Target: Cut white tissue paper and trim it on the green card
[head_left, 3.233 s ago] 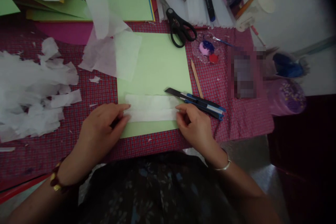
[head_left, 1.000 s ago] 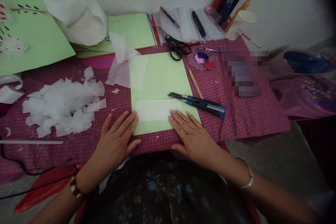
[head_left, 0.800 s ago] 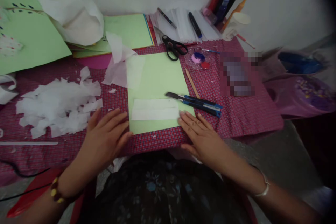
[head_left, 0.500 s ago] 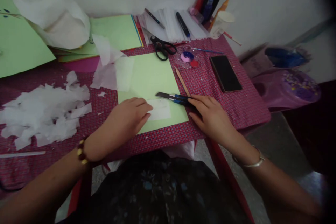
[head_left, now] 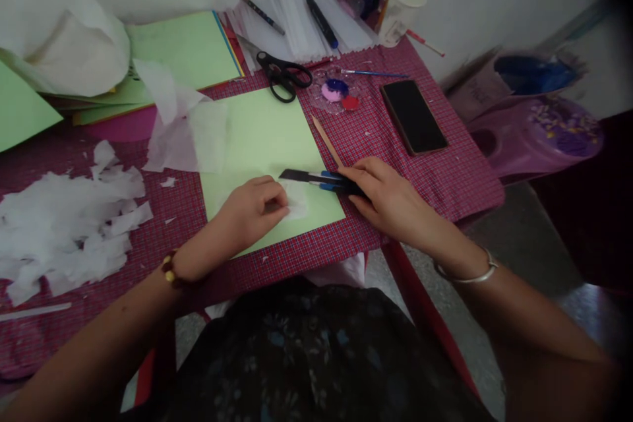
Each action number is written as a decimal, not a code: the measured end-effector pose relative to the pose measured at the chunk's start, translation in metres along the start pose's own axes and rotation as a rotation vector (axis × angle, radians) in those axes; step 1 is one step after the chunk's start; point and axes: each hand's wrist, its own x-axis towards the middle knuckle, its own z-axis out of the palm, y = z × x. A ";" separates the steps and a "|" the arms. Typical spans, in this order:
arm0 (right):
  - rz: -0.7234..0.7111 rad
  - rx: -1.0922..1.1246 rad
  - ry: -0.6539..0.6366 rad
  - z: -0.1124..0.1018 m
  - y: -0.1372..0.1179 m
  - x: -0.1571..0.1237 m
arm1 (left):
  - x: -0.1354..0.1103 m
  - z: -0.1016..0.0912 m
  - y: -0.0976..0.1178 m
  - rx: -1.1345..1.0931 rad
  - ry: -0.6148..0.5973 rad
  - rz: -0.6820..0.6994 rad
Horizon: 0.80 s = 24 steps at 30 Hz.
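Observation:
My left hand [head_left: 250,214] pinches the near left part of a small white tissue paper piece [head_left: 297,203], with thumb and forefinger together. That piece lies over a light green sheet [head_left: 254,142]. In my right hand [head_left: 390,201] is a black and blue utility knife [head_left: 324,178], its dark blade extended and pointing left above the sheet. The knife's tip is close to the tissue piece; whether they touch, I cannot tell. A pencil [head_left: 326,140] lies along the sheet's right edge, just beyond my right fingers. Larger white tissue [head_left: 192,135] overlaps the sheet's far left corner.
Torn tissue scraps [head_left: 69,227] are heaped at the left. Scissors [head_left: 283,76], a paint palette [head_left: 339,91] and a phone [head_left: 414,117] lie beyond my hands. Behind them are white strips [head_left: 299,20] with pens and a paper cup [head_left: 404,10]. Purple containers [head_left: 544,138] stand off the table's right side.
My left fingers have curled from lying over the tissue piece into a pinch at its edge. My right hand keeps the knife in nearly the same place. The camera view has shifted slightly.

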 end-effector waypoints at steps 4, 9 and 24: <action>-0.054 -0.054 -0.088 -0.006 -0.001 -0.017 | -0.006 -0.003 0.003 -0.012 0.016 -0.024; -0.080 -0.108 -0.146 -0.008 -0.004 -0.026 | -0.004 -0.003 0.006 0.005 -0.005 -0.030; -0.087 -0.093 -0.207 -0.008 -0.004 -0.035 | 0.007 -0.005 0.012 0.325 -0.018 0.167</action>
